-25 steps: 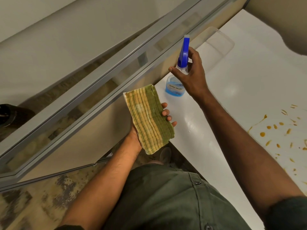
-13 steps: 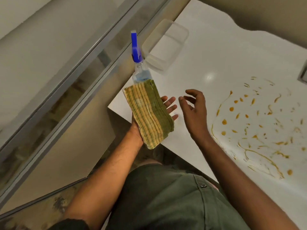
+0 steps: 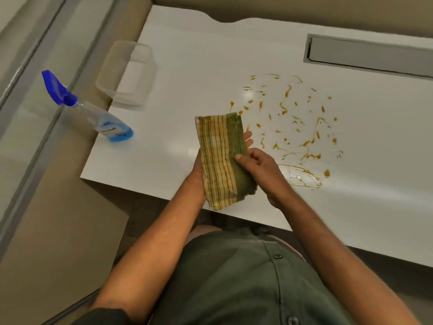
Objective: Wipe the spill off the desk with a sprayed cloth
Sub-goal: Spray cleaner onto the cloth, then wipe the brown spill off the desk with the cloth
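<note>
A folded green and yellow striped cloth [image 3: 221, 158] lies across my left hand [image 3: 199, 174], held above the white desk [image 3: 187, 73]. Only that hand's fingertips and wrist show around the cloth. My right hand [image 3: 260, 167] pinches the cloth's right edge with thumb on top. An orange-brown spill [image 3: 295, 127] of drops and streaks spreads on the desk just right of the hands. The spray bottle [image 3: 98, 116] with a blue trigger head stands near the desk's left corner.
A clear plastic container [image 3: 127, 73] sits at the desk's left edge behind the bottle. A grey recessed cable tray [image 3: 370, 56] is set into the desk at the far right. A glass partition [image 3: 35, 113] runs along the left.
My right hand let go of the spray bottle, which now stands on the desk, and came over to grip the cloth. My view swung right toward the spill.
</note>
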`<state>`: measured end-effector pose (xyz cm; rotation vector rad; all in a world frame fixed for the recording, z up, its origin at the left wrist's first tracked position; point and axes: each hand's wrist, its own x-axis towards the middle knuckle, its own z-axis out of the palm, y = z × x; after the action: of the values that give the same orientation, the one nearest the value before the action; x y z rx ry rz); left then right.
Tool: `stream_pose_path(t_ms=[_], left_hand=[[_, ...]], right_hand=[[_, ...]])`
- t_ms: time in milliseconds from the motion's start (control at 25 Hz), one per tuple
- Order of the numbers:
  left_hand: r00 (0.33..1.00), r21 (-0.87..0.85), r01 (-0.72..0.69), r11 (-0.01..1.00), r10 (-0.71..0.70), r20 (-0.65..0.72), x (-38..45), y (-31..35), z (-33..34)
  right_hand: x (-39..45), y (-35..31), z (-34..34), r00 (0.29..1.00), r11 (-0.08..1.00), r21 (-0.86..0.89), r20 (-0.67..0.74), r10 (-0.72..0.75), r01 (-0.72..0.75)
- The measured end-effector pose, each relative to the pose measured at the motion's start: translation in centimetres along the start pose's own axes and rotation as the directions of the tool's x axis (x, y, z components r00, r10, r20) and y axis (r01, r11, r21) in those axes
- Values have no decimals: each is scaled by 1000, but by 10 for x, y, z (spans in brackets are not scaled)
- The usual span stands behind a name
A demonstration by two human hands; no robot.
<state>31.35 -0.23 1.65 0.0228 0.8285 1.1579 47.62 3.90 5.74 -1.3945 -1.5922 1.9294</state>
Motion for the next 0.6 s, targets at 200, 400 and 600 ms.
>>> stream_pose_path(t_ms=[200, 400, 600], left_hand=[[991, 0, 106, 994, -106, -81, 19, -38, 49], [988, -39, 63, 997, -67, -136, 23, -78, 78], [978, 63, 66, 996, -52, -203, 30, -97, 90]], right_hand=[[-29, 42, -75, 999, 966, 255, -17, 44, -38], [-53, 83, -119, 990, 897, 440, -94, 102, -51], [-66, 109, -150, 982, 906, 424, -171, 87, -6]])
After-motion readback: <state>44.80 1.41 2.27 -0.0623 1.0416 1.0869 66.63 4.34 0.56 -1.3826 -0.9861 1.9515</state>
